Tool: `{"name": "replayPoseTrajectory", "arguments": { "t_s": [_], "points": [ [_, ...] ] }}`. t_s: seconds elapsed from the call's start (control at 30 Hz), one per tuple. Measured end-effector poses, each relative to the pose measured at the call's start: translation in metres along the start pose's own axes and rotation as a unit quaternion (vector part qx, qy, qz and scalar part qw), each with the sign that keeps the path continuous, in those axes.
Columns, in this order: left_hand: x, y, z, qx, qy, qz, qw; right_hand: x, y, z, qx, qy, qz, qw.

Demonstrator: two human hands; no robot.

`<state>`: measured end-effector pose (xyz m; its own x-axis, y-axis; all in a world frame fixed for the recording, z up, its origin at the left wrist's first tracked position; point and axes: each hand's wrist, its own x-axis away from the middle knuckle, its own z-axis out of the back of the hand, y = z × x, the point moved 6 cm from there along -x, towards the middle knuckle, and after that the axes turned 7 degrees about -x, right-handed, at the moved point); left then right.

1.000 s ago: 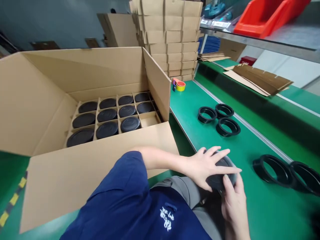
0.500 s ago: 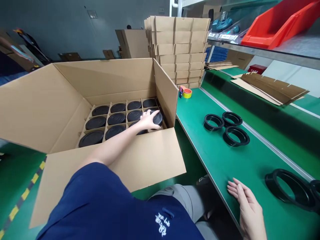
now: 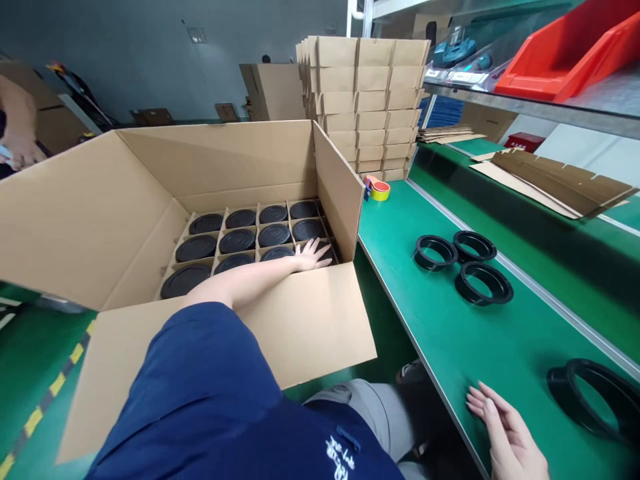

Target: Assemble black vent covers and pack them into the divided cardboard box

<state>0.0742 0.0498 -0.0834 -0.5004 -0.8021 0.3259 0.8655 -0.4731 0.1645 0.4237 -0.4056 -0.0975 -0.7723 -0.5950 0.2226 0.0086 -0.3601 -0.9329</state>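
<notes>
Step in hand, as judged: seating a black round flat-topped piece (image 3: 326, 256) of plastic appearance in the near right cell of a large open brown cardboard carton (image 3: 225, 153) with dividers. The left hand (image 3: 311, 257) lies over that piece, fingers spread wide and laid on its top, not wrapped around it; whether they press cannot be told. The piece is largely hidden by the hand, so full seating is unconfirmed. Matching black round pieces (image 3: 237, 240) occupy the other visible cells. The right hand (image 3: 510, 430) is at the green-topped workbench (image 3: 440, 347), fingers together and slightly bent, nothing seen in its grasp. Nearest to it is a large black ring (image 3: 565, 393); three smaller black rings (image 3: 463, 288) lie farther along. The next move, in judgement, calls for checking the piece is level, then lifting the left hand clear. Against the frame half a second earlier, the left hand has changed from a rim grip to a flat spread, and the piece sits lower in its cell; the right hand remains without a load.
</notes>
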Motion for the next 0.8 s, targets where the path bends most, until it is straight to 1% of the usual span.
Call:
{"name": "replayPoseTrajectory", "arguments": {
  "t_s": [0.1, 0.2, 0.27, 0.3, 0.37, 0.4, 0.43, 0.47, 0.5, 0.53, 0.57, 0.6, 0.63, 0.67, 0.7, 0.73, 0.77, 0.8],
  "points": [
    [0.004, 0.0, 0.002, 0.003, 0.011, 0.008, 1.0, 0.002, -0.002, 0.0, 0.021, -0.008, -0.005, 1.0],
    [0.007, 0.005, 0.003, 0.016, 0.02, 0.021, 0.999, 0.001, 0.001, 0.001, 0.038, -0.024, -0.013, 0.999],
    [0.008, 0.008, 0.011, 0.031, 0.035, 0.03, 0.998, -0.001, 0.005, 0.001, 0.028, -0.033, -0.011, 0.999],
    [0.01, 0.009, 0.02, 0.039, 0.049, 0.037, 0.997, -0.003, 0.007, 0.001, 0.021, -0.035, -0.01, 0.999],
    [0.02, 0.012, 0.045, 0.051, 0.099, 0.053, 0.992, -0.006, 0.008, -0.001, 0.006, -0.033, 0.004, 0.999],
    [0.028, 0.016, 0.061, 0.055, 0.131, 0.061, 0.988, -0.007, 0.007, -0.003, -0.004, -0.032, 0.017, 0.999],
    [0.039, 0.024, 0.079, 0.057, 0.182, 0.062, 0.98, -0.007, 0.004, -0.006, -0.015, -0.031, 0.032, 0.999],
    [0.052, 0.036, 0.097, 0.057, 0.242, 0.051, 0.967, -0.006, 0.0, -0.01, -0.029, -0.032, 0.048, 0.998],
    [0.069, 0.052, 0.115, 0.057, 0.309, 0.031, 0.949, -0.005, -0.005, -0.015, -0.044, -0.034, 0.065, 0.996],
    [0.093, 0.074, 0.138, 0.066, 0.446, -0.026, 0.892, -0.003, -0.011, -0.02, -0.059, -0.036, 0.081, 0.994],
    [0.118, 0.098, 0.152, 0.069, 0.543, -0.096, 0.831, -0.002, -0.017, -0.025, -0.07, -0.033, 0.094, 0.993],
    [0.137, 0.123, 0.159, 0.06, 0.589, -0.175, 0.787, -0.002, -0.024, -0.029, -0.077, -0.025, 0.109, 0.991],
    [0.153, 0.149, 0.162, 0.051, 0.616, -0.256, 0.743, -0.004, -0.031, -0.031, -0.081, -0.014, 0.123, 0.989],
    [0.162, 0.173, 0.163, 0.055, 0.611, -0.315, 0.724, -0.006, -0.038, -0.033, -0.08, -0.004, 0.129, 0.988],
    [0.166, 0.196, 0.16, 0.067, 0.594, -0.366, 0.713, -0.01, -0.045, -0.034, -0.078, 0.001, 0.126, 0.989],
    [0.166, 0.221, 0.156, 0.09, 0.565, -0.423, 0.702, -0.016, -0.053, -0.033, -0.084, 0.003, 0.107, 0.991],
    [0.163, 0.249, 0.148, 0.11, 0.512, -0.484, 0.701, -0.023, -0.063, -0.029, -0.092, 0.003, 0.087, 0.992],
    [0.158, 0.279, 0.136, 0.125, 0.447, -0.547, 0.696, -0.03, -0.079, -0.021, -0.094, 0.001, 0.094, 0.991]
  ]
}}
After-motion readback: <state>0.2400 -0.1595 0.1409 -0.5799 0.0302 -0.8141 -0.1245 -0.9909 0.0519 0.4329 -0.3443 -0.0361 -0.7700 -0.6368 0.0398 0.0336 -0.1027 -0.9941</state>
